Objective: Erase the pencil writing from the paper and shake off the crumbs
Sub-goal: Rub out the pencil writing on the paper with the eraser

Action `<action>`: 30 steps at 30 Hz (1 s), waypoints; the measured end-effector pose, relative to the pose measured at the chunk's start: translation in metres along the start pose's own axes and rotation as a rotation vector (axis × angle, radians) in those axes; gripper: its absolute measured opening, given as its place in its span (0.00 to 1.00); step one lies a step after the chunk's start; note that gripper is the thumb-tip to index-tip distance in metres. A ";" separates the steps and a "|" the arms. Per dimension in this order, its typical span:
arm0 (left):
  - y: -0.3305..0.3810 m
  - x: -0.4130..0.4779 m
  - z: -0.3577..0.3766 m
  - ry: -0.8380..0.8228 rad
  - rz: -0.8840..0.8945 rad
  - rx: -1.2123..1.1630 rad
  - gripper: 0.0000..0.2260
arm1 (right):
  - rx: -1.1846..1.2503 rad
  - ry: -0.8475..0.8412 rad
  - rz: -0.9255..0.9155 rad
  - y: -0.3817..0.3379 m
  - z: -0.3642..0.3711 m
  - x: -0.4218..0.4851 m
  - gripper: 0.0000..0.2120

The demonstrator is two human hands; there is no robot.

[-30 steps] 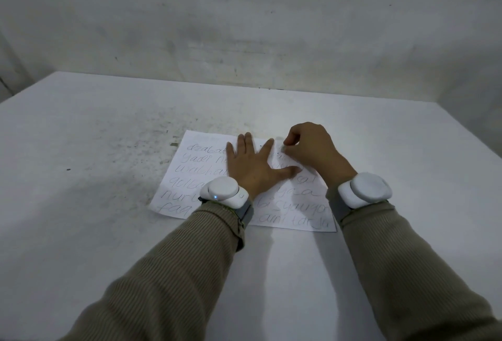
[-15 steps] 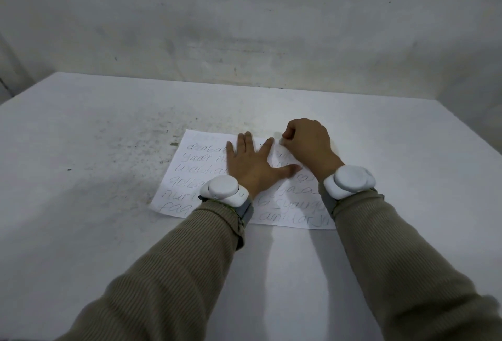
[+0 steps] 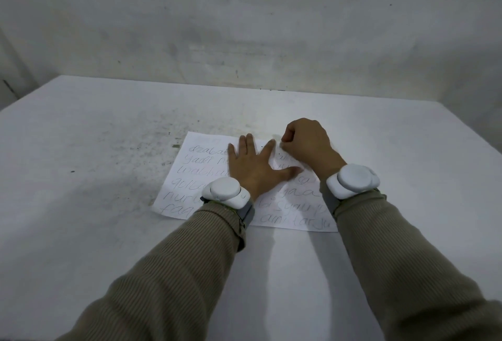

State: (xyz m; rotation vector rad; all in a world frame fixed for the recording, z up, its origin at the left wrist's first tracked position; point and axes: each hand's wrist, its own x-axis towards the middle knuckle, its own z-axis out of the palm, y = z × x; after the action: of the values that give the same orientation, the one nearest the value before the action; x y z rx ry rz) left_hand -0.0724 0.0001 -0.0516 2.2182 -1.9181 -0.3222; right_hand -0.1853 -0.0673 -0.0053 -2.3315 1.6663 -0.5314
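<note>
A white sheet of paper (image 3: 187, 177) with several lines of pencil writing lies flat on the table. My left hand (image 3: 255, 169) presses on its middle with fingers spread straight. My right hand (image 3: 307, 145) is curled at the sheet's upper right part, fingertips pinched together against the paper beside my left forefinger. Whatever it pinches is hidden inside the fingers; no eraser shows. The top line looks faint near my right hand.
The white table (image 3: 95, 232) carries dark specks and smudges (image 3: 152, 147) left of the paper, with one small dark bit (image 3: 176, 146) at the sheet's upper left corner. A grey wall (image 3: 244, 28) stands behind the far edge.
My right hand has slid up and to the left along the sheet's top part, closer to my left forefinger. My left hand and the paper have stayed in place.
</note>
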 end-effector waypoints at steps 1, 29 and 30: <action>0.000 0.000 0.001 0.003 0.002 0.003 0.46 | 0.004 -0.033 -0.002 -0.001 -0.001 -0.001 0.11; 0.000 0.000 -0.001 -0.010 0.003 0.018 0.45 | 0.036 0.039 0.009 -0.004 0.009 0.002 0.04; 0.001 -0.001 -0.002 -0.012 0.002 0.018 0.45 | 0.042 0.040 0.013 -0.003 0.010 0.002 0.05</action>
State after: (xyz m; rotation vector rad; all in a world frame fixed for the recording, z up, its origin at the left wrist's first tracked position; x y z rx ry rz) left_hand -0.0727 0.0007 -0.0498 2.2306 -1.9366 -0.3197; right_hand -0.1778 -0.0683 -0.0124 -2.2936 1.6700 -0.6088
